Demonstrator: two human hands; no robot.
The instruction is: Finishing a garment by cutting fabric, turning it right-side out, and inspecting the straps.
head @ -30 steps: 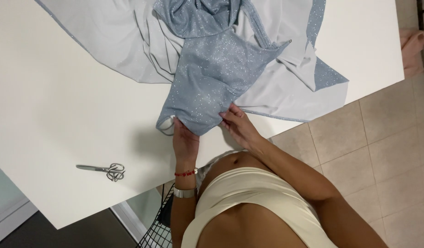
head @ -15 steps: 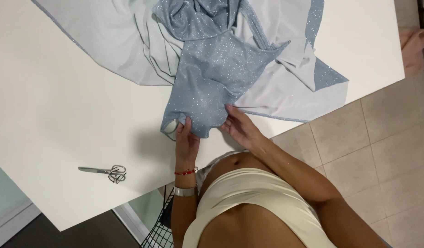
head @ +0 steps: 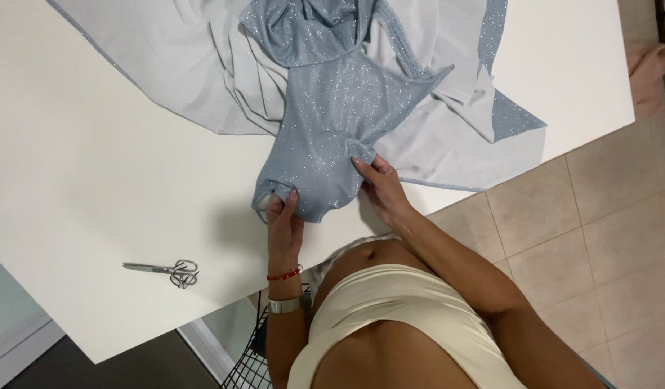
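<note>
A glittery light-blue garment piece (head: 325,137) lies on a white table (head: 95,166), its narrow end pointing toward me. My left hand (head: 284,222) pinches the folded lower-left edge of that piece. My right hand (head: 379,184) grips its right edge, where the fabric bunches under the fingers. Both hands rest at the table's near edge. Under the piece spreads a larger sheet of pale grey-blue fabric (head: 203,79).
Metal scissors (head: 167,271) lie shut on the table, to the left of my left hand. A black wire basket (head: 257,356) stands below the table edge. Beige floor tiles (head: 599,230) lie to the right, with pink cloth (head: 649,61) at the far right.
The narrow end of the blue piece has been drawn slightly toward me. My right hand slid up along its right edge and the fabric bunched there.
</note>
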